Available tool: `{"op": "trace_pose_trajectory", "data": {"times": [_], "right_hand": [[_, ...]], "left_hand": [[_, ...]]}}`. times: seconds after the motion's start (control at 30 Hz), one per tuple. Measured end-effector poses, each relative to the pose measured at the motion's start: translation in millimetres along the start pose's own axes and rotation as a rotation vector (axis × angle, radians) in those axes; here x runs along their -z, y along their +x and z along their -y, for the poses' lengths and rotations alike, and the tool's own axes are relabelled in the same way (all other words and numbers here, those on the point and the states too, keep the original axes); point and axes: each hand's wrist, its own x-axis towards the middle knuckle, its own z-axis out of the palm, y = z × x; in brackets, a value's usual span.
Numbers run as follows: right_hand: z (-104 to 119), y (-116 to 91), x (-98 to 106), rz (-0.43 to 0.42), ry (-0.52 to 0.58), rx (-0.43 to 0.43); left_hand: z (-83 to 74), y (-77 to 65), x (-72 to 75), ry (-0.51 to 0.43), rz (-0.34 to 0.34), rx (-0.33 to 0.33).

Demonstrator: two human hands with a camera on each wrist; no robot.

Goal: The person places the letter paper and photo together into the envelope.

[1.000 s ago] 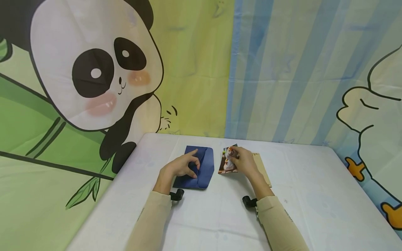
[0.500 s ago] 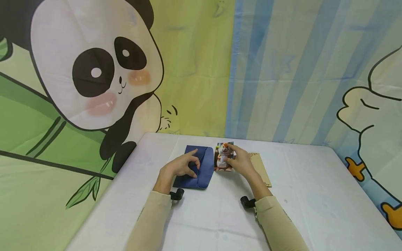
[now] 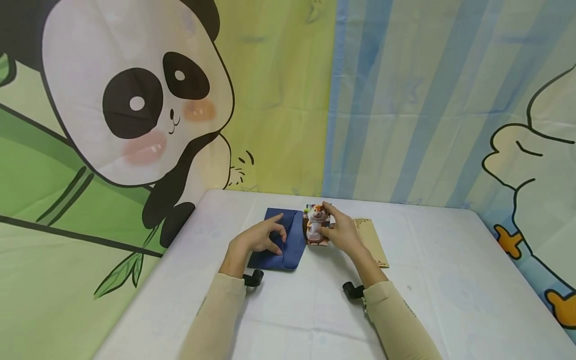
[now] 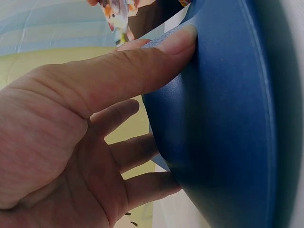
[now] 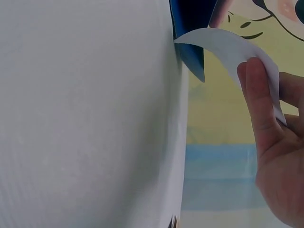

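My left hand (image 3: 257, 239) pinches the edge of a dark blue envelope (image 3: 294, 252) lying on the table. In the left wrist view its thumb (image 4: 178, 42) presses on the blue paper (image 4: 223, 123), which bulges up from the table. Between thumb and fingers, my right hand (image 3: 345, 235) holds a photo card (image 3: 314, 230) printed with a white and orange cartoon animal. The card stands raised at the envelope's right side. The right wrist view shows its white back (image 5: 232, 50), bent in a curve, one corner at the envelope's mouth; whether it is inside cannot be told.
A tan paper piece (image 3: 372, 242) with patterned ends lies to the right, partly behind my right forearm. White cloth (image 3: 450, 280) covers the table. A printed curtain (image 3: 279, 125) with a panda hangs behind it.
My right hand has carried the photo card leftward to the envelope's right edge, and the card has turned more upright. My left hand has stayed in place on the envelope.
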Motion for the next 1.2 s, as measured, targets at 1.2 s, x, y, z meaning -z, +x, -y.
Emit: {"op": "trace_pose_trajectory", "data": {"times": [1.2], "right_hand": [[7,1,-38,0.247,0.029,-0.060]], "left_hand": [[0.9,-0.9,0.2,0.003,0.001,-0.018]]}}
